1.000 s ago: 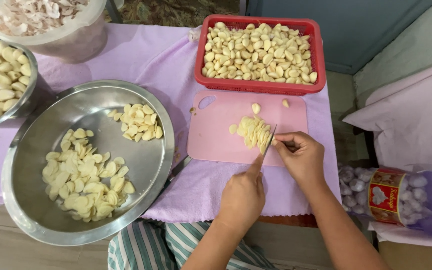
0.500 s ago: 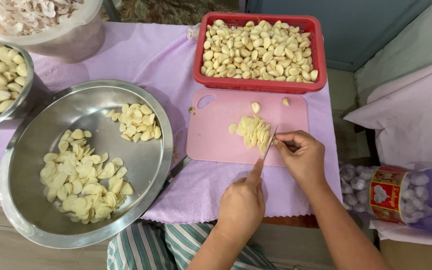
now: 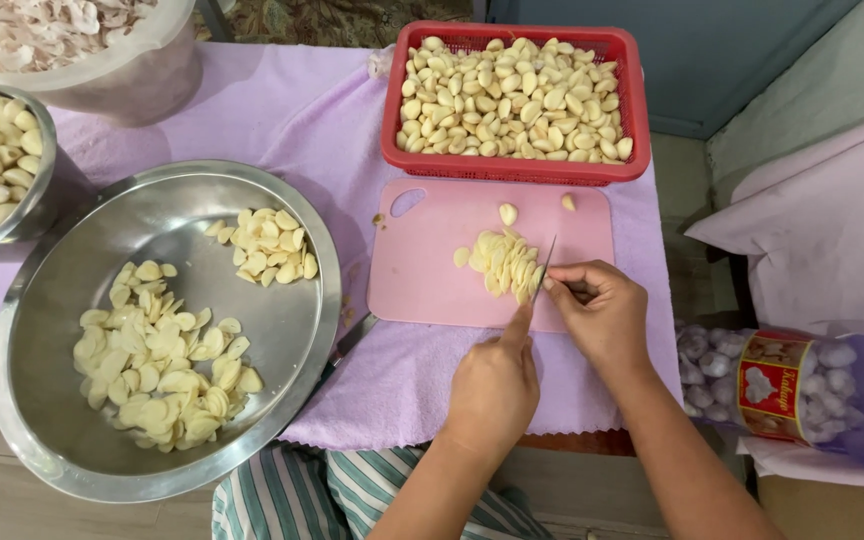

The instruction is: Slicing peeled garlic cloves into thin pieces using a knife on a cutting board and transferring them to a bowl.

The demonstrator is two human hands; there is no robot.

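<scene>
Right, slicing away: the little heap of pale sliced garlic sits mid-way on the pink plastic cutting board, and my right hand is curled tight around the thin steel knife, blade at the heap's right edge. My left hand is loosely closed below the board, forefinger stretched up to steady the slices. I reckon the next stroke needs that fingertip kept clear of the edge. Two whole cloves wait near the board's top. Beyond the board, a red plastic basket of peeled cloves; left of it, a big steel bowl of slices. Right of the board, a purple net bag of garlic bulbs with a red label band.
</scene>
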